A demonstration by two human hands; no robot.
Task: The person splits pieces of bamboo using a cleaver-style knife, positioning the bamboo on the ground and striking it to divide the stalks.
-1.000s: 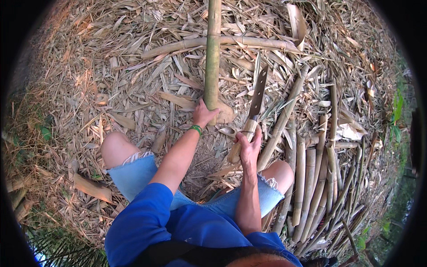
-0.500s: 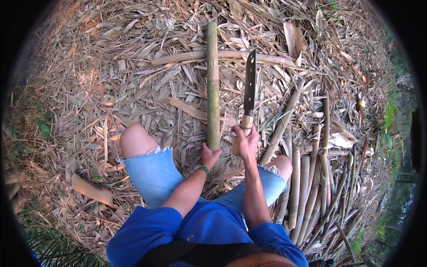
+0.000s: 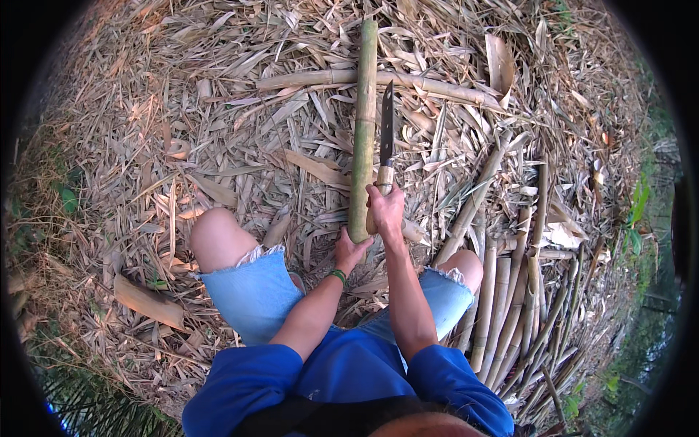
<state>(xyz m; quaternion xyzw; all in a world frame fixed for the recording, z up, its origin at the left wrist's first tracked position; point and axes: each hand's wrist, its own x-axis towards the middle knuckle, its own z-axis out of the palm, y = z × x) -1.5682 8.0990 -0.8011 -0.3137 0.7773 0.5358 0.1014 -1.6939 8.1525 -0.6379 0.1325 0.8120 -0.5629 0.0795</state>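
Note:
My left hand (image 3: 350, 251) is closed round the near end of a greenish bamboo pole (image 3: 362, 138), which points away from me. The pole's far part passes over a second, dry bamboo length (image 3: 437, 85) lying crosswise. In my right hand (image 3: 386, 209) is a knife (image 3: 387, 127) with a dark, holed blade and a pale wooden handle. Its blade points away from me, close along the pole's right side, seen nearly edge-on. Whether blade and pole touch, I cannot tell. My fingers cover much of the handle.
Dry bamboo leaves and husks (image 3: 255, 146) litter the ground. To the right lies a pile of cut bamboo poles (image 3: 502, 306), with a longer slanting pole (image 3: 473, 197) beside it. A curved brown husk (image 3: 149, 302) lies at the left. My bent knees (image 3: 222, 240) flank the work.
My right hand has brought the knife leftward to the pole and turned its blade from flat-on to nearly edge-on. The pole has shifted slightly right and away, still in my left hand.

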